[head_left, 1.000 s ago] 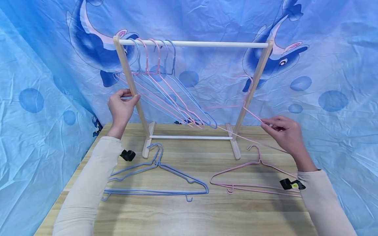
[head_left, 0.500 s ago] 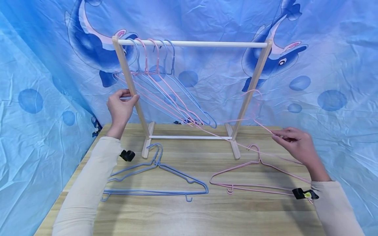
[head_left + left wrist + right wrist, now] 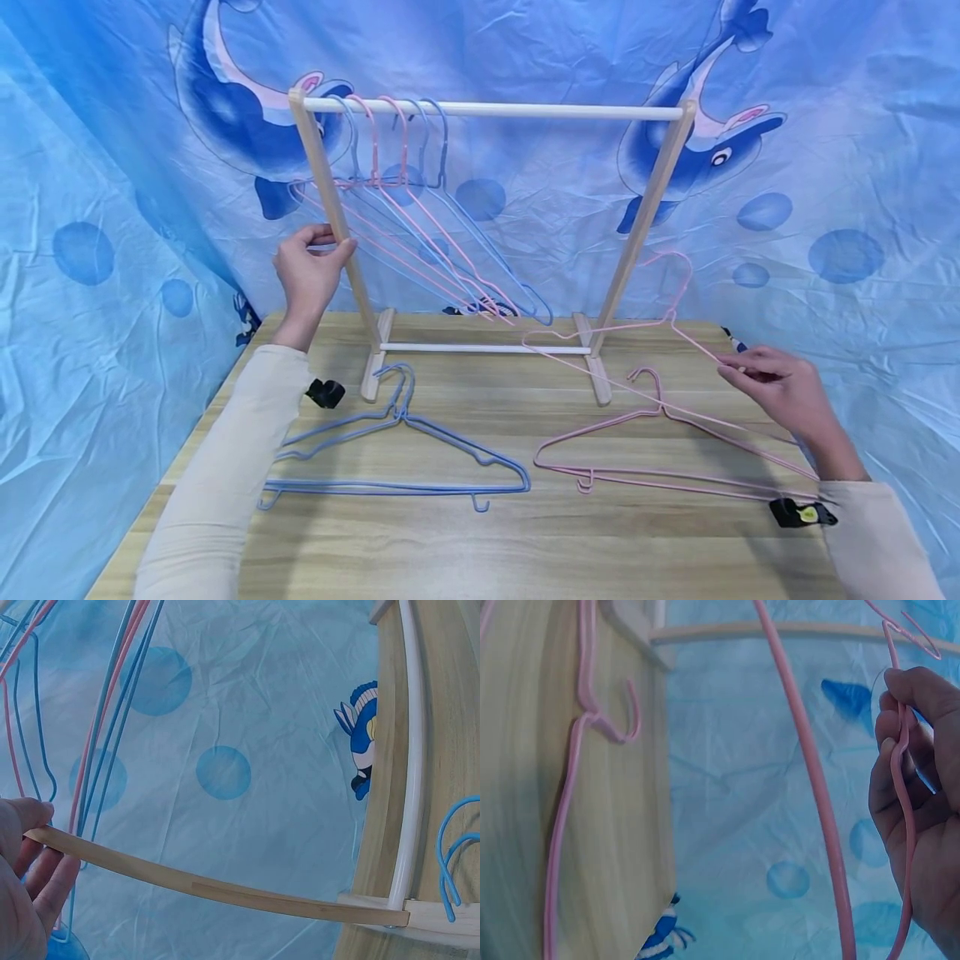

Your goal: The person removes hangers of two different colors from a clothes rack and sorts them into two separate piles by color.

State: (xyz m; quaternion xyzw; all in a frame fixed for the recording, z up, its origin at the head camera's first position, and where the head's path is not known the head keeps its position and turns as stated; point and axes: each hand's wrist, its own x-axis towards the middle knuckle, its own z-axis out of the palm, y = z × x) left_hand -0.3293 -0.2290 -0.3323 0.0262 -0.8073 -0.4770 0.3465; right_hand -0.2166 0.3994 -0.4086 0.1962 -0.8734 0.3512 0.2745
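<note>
Left hand (image 3: 309, 268) left of centre, fingers (image 3: 58, 883) and thumb pinched; left forearm (image 3: 217, 467) angled up from bottom left. Right hand (image 3: 783, 390) lower, frame right, also pinching; right forearm (image 3: 877, 529) toward bottom-right corner.

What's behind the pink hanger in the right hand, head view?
Behind the held hanger: the rack's right post, tabletop and blue curtain; its bottom bar crosses pink hanger wire lying on the table. Anything directly behind the right hand is covered and can't be seen.

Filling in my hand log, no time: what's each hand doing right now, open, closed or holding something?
Left hand: holding the rack's left wooden post.
Right hand: holding a pink hanger, off the rail.
</note>
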